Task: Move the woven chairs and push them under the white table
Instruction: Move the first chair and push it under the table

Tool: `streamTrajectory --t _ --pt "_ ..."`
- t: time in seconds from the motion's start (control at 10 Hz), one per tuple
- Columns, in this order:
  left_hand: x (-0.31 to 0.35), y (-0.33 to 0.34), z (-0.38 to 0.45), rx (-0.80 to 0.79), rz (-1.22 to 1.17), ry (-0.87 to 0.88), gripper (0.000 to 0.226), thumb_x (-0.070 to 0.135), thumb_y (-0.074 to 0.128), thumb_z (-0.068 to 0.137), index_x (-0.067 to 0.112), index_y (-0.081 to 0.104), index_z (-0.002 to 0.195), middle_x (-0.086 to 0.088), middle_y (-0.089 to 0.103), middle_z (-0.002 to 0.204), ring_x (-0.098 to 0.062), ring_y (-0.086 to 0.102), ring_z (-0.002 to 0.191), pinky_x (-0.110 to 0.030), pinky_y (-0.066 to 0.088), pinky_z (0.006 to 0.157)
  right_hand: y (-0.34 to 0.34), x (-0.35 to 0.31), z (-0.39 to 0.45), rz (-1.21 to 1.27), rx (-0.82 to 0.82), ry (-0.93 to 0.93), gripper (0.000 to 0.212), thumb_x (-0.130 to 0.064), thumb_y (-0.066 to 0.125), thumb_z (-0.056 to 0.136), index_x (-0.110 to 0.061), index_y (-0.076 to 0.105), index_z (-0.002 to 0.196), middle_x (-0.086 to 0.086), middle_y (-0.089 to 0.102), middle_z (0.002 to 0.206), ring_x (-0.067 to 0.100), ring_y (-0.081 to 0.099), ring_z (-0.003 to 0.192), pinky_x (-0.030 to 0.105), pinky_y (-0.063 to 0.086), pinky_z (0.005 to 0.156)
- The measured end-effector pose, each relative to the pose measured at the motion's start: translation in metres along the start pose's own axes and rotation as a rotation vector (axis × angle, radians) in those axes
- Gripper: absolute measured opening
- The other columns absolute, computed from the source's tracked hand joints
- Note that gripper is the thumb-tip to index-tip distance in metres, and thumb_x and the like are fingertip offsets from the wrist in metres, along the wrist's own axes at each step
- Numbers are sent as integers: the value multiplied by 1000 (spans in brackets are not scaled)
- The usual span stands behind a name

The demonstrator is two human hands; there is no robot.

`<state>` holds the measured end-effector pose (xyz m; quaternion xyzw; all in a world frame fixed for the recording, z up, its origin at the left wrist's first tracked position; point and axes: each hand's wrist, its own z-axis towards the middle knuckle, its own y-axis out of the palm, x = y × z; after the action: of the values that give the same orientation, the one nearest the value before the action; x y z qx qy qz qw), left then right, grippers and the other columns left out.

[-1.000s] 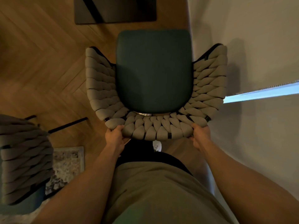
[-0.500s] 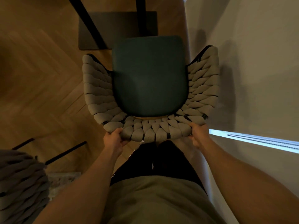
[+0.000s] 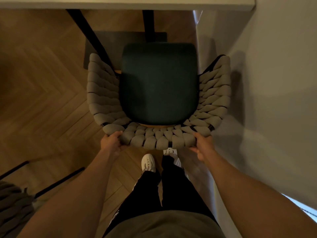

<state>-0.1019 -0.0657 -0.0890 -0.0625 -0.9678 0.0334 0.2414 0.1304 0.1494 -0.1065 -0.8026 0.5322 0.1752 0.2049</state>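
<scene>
Herringbone wooden floor (image 3: 42, 103) fills the left of the view; a pale wall (image 3: 274, 100) runs along the right. Left hand (image 3: 111, 143) and right hand (image 3: 204, 146) each clench the curved rear rim of a grey woven-cord chair with a dark green seat cushion (image 3: 159, 83), fingers wrapped over the padded strands, thumbs toward the person. This woven chair extends directly ahead of both hands, its open front facing a white tabletop (image 3: 127, 3) whose edge crosses the top of the view well beyond the hands. Black table legs (image 3: 89, 36) descend from beneath the tabletop to a dark flat base plate (image 3: 123, 38) on the floor, just beyond the chair's front edge; the left armrest overlaps one slanted leg. Behind the hands, between the forearms, stand the person's white shoes (image 3: 148, 163) and black trousers. Far to the left of the left hand, at the lower corner, part of a second grey woven chair (image 3: 13, 206) with thin black legs is visible.
</scene>
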Motion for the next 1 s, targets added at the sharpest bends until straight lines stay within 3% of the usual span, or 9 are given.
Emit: streamTrajectory --t 0.2,0.3,0.5,0.7,0.8,0.9,1.0 --pt "1 25 -9 19 11 -34 47 6 59 98 11 44 142 -12 56 123 -28 64 95 -53 57 78 -9 -17 15 32 0 5 47 -27 73 84 -23 62 129 6 70 118 28 68 106 52 60 82" --pt "5 26 -11 17 10 -42 47 6 58 98 13 43 142 -12 55 126 -30 63 101 -59 55 90 -9 -17 14 48 -17 4 45 -24 72 87 -24 62 130 6 71 118 29 69 105 51 61 78" --pt "4 23 -11 7 2 -43 48 7 59 98 14 44 143 -12 55 129 -32 62 110 -59 53 93 -10 -14 13 68 -17 7 42 -16 65 93 -22 60 133 8 70 117 30 69 103 47 62 72" --pt "0 19 -10 -41 -4 -35 53 10 59 99 16 40 148 -8 55 125 -32 62 111 -56 57 88 -11 -9 13 66 3 2 46 -22 67 93 -24 57 137 6 68 121 29 68 107 53 61 80" --pt "-2 17 -15 -51 -11 -40 53 14 61 98 17 42 147 -8 55 127 -31 61 115 -56 55 94 -16 -4 8 49 4 -4 51 -31 68 93 -24 54 141 6 66 125 29 67 110 54 59 86" --pt "-6 14 -23 -45 -18 -55 46 18 62 98 13 49 141 -9 59 130 -29 64 114 -52 55 96 -21 1 0 38 -56 18 45 -37 65 95 -19 59 135 7 68 124 29 67 110 47 59 88" --pt "-14 3 -30 -37 -19 -61 41 18 64 97 7 53 135 -13 66 123 -28 70 105 -46 58 91 -18 0 -20 -1 -150 53 16 -25 58 101 -18 61 115 2 69 104 23 68 100 40 56 88"
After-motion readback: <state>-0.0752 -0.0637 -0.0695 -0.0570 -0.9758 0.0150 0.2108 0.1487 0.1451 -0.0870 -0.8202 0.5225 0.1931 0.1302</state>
